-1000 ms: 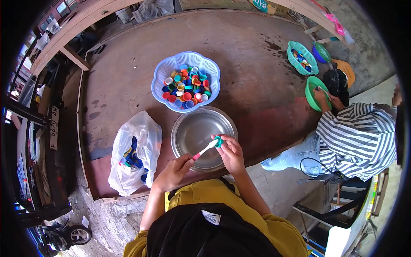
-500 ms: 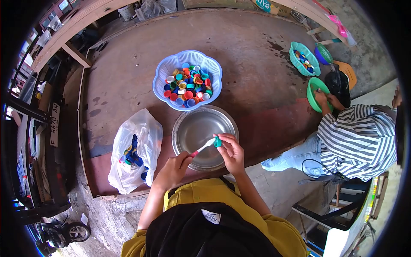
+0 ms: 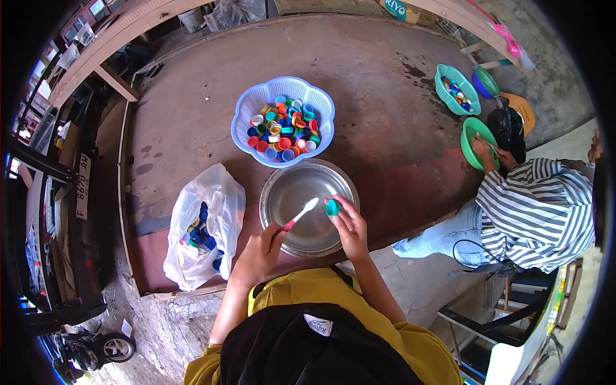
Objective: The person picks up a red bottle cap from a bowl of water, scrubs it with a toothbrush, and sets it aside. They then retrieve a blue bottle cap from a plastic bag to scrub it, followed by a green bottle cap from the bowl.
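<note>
My left hand (image 3: 258, 251) is closed around the red and white handle of a toothbrush (image 3: 303, 213), its white bristle head pointing up and right. Between the fingertips of my right hand (image 3: 350, 232) is a green bottle cap (image 3: 332, 208), its hollow side showing. A small space separates the brush head from the cap. Both are held above a round metal basin (image 3: 264, 192). Just beyond the basin stands a blue plastic basket (image 3: 241, 117) full of bottle caps (image 3: 282, 128) in many colours. To the left, a white plastic bag (image 3: 224, 189) holds more caps (image 3: 203, 232).
At the right, a person in a striped shirt (image 3: 539, 205) has their hands in a green bowl (image 3: 470, 128). A turquoise basket of caps (image 3: 443, 72), a black bag (image 3: 505, 128) and a purple and green bowl (image 3: 485, 82) are near them. A wooden beam (image 3: 117, 83) rises at the table's left edge.
The toothbrush has come away from the green cap, which my right fingers have turned so its hollow side shows. The other person's hands have shifted slightly at their bowl.
</note>
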`<state>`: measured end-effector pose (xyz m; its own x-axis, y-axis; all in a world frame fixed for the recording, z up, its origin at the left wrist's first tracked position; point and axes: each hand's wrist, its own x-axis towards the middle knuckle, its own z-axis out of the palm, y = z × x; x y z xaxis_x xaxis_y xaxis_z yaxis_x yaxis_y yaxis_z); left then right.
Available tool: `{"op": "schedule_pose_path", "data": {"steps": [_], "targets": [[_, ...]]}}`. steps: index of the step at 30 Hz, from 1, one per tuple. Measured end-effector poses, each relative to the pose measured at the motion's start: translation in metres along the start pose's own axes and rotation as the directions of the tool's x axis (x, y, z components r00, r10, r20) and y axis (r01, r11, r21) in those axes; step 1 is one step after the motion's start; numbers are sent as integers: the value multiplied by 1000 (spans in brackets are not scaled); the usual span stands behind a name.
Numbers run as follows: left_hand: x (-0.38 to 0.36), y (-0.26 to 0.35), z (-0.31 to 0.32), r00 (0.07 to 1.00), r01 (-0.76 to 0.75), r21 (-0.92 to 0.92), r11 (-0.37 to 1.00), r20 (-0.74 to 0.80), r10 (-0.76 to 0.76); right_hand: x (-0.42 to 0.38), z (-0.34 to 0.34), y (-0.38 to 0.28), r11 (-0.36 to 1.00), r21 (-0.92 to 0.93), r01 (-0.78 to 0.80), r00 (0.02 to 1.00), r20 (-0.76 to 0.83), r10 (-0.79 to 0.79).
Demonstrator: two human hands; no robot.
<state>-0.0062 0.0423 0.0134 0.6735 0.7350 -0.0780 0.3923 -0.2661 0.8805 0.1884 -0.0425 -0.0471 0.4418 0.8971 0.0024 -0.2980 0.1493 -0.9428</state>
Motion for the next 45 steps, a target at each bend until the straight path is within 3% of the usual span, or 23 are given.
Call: {"op": "schedule_pose_path", "data": {"steps": [2,5,8,11,14,17,19,22,26,28,34,37,41,44,45], "targets": [[0,-1,2,999,-18,-53,998,46,21,0,-3,5,990,112,-90,996,1,90],[-3,-6,6,997,-23,-70,997,74,29,1,-7,7,984,151,-91,996,34,86],[-3,-6,5,994,-13,-71,997,105,20,-1,-6,7,997,57,-55,996,79,50],[-3,-1,4,992,8,-78,997,128,2,2,-8,16,963,265,-48,997,71,31],[-3,1,4,992,42,-40,998,124,-36,2,-3,10,944,323,-62,997,64,44],[-2,-5,1,997,66,37,997,26,-67,2,3,0,995,28,94,994,55,-95],[0,-3,-10,993,111,28,993,-50,-110,4,4,-2,989,-1,149,988,46,-149],[-2,7,-5,998,0,10,1000,65,-1,4,10,-4,978,-32,207,976,69,-204],[1,-1,-7,996,73,9,997,-45,-72,3,11,-13,970,-106,220,974,70,-214],[-2,6,-7,999,19,-28,999,43,-17,2,11,-11,966,-108,235,971,79,-227],[0,2,-6,999,40,-6,999,6,-40,4,8,-7,962,-71,264,963,76,-258],[-1,6,-3,997,16,-66,998,77,-11,8,5,-8,963,-39,267,961,92,-262],[-2,10,2,989,58,-73,996,139,-48,7,1,0,994,42,104,994,21,-105],[-2,10,4,989,72,-40,997,134,-66,6,12,-9,984,149,99,993,-73,-89],[-3,8,7,991,64,-9,998,114,-63,5,10,-8,991,87,102,995,-23,-100]]}}
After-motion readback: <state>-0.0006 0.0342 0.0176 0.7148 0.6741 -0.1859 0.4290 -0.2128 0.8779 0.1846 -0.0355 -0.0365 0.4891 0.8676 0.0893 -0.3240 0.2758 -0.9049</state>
